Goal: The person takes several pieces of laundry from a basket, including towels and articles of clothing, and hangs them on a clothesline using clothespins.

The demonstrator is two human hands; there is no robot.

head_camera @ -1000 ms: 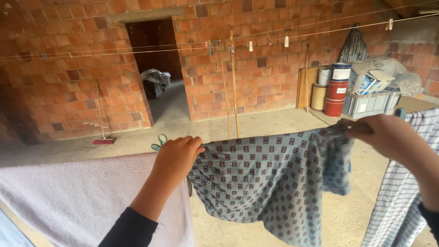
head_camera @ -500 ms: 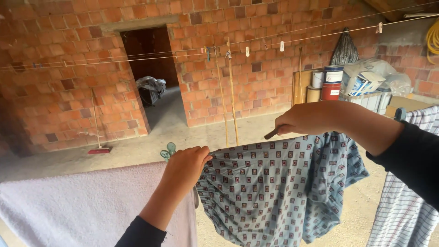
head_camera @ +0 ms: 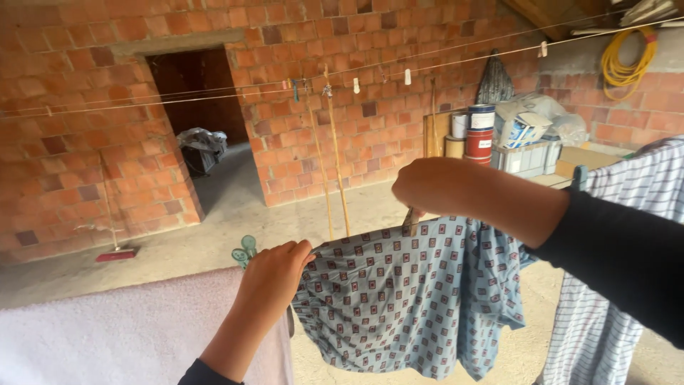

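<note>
The left hand [head_camera: 274,274] was pressed shut over the top edge of a blue patterned garment [head_camera: 402,296], pinning its left corner against the clothesline so the cloth hung flat rather than sliding along the line. The right hand [head_camera: 434,187] reached across from the right, fingers curled together around a brown clothespin [head_camera: 410,216] whose tip touched the same top edge near the middle of the garment; the peg pointed down at the line, as it would to clip the fabric there. The garment's right part drooped in folds, not held by either hand.

Just left of the left hand, a green clothespin [head_camera: 244,249] stood on the line at the right corner of a pink towel [head_camera: 135,328]. A striped shirt [head_camera: 605,285] hung at the right end of the line.

Against the brick wall [head_camera: 356,135] beyond, on the floor at the far right, a red drum [head_camera: 479,145] bore a small white label, with a blue-and-white bucket [head_camera: 482,116] stacked on it. Beside these a grey crate [head_camera: 527,158] carried a tilted white-and-blue carton [head_camera: 522,130]. A coiled yellow hose [head_camera: 627,60] hung at the upper right.
</note>
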